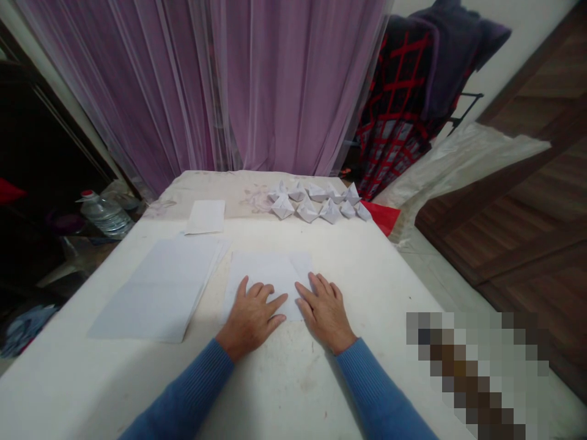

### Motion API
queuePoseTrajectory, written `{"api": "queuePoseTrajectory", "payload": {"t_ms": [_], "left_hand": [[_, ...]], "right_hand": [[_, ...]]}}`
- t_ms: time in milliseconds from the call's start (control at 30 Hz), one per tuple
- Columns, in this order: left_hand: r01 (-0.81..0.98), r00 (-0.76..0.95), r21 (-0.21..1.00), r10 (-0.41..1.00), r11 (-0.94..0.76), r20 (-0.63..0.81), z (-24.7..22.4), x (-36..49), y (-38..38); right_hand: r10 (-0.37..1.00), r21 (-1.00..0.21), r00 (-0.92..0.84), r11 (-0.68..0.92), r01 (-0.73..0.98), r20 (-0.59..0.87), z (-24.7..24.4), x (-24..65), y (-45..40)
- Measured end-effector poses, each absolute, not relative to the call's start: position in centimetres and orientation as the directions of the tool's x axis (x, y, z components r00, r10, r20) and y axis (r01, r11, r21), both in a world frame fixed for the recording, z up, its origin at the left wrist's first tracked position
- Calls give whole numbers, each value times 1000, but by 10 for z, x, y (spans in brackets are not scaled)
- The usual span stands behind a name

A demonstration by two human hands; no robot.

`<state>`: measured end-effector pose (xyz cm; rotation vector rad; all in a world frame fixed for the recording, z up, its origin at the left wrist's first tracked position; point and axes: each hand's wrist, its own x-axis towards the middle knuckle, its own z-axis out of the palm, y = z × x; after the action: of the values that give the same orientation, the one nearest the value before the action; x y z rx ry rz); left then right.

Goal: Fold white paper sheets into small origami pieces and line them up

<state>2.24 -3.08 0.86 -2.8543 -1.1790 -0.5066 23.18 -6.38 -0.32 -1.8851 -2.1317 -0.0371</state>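
Note:
My left hand (251,313) and my right hand (324,310) rest palm down, fingers spread, on a white sheet of paper (268,275) lying flat on the white-covered table (284,385). Their fingertips point toward each other, and neither hand grips the sheet. To the left of my left hand lies a stack of white paper (156,288). Beyond it is a smaller paper piece (206,217). Several folded white paper boats (316,203) stand grouped at the far end of the table.
A purple sheer curtain (293,79) hangs behind the table. A plastic water bottle (106,215) lies off the left edge. Red material (383,215) sticks out past the far right corner, below a red-and-black garment (394,122). A wooden door (527,183) stands right; a pixelated patch covers the lower right.

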Motion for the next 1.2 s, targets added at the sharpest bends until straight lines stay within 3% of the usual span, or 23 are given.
{"api": "queuePoseTrajectory", "payload": {"t_ms": [333,1067,1200], "left_hand": [[642,662,161,647,-750,378,12,10,-32],[601,695,188,624,-777,357,7,-21,-32],[603,673,204,629,-771,389,2,-22,-33]], "right_hand": [[954,-197,-93,152,969,284,-6,232,-63],[951,-201,-98,161,966,292,-13,236,-61],[921,-196,-166,246,949,352,-4,226,-65]]}}
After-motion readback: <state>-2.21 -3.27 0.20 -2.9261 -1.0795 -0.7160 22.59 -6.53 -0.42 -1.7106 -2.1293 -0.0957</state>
